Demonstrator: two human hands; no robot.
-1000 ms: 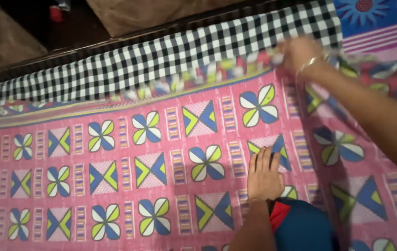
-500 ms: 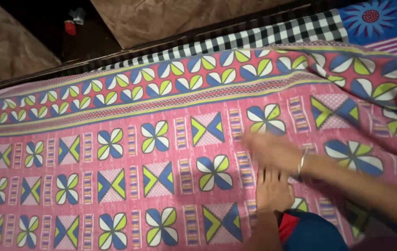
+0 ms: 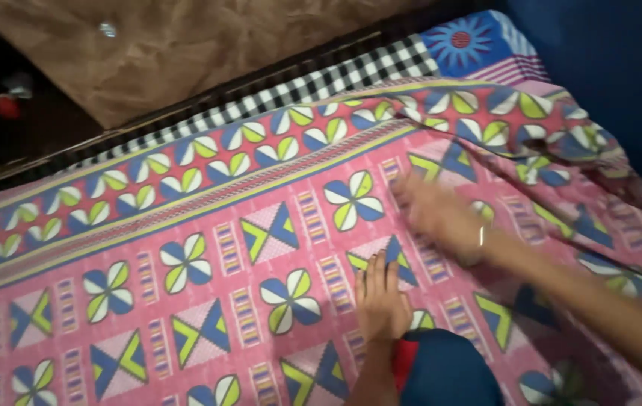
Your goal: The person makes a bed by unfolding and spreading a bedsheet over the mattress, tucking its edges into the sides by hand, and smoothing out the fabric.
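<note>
From the head view I see my left hand [image 3: 381, 301] pressed flat, fingers spread, on the pink patterned bedsheet [image 3: 208, 248] covering the bed, my blurred right hand [image 3: 437, 214] open just beyond it; soft, light cloth, best pinched at its flowered border.

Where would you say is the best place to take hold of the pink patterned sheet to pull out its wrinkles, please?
Probably the bunched far right corner of the sheet, near the blue pillow. The cloth there lies rumpled in raised folds, easy to pinch from above, while the rest lies flat. The right hand is nearest; the left hand presses flat.
</note>
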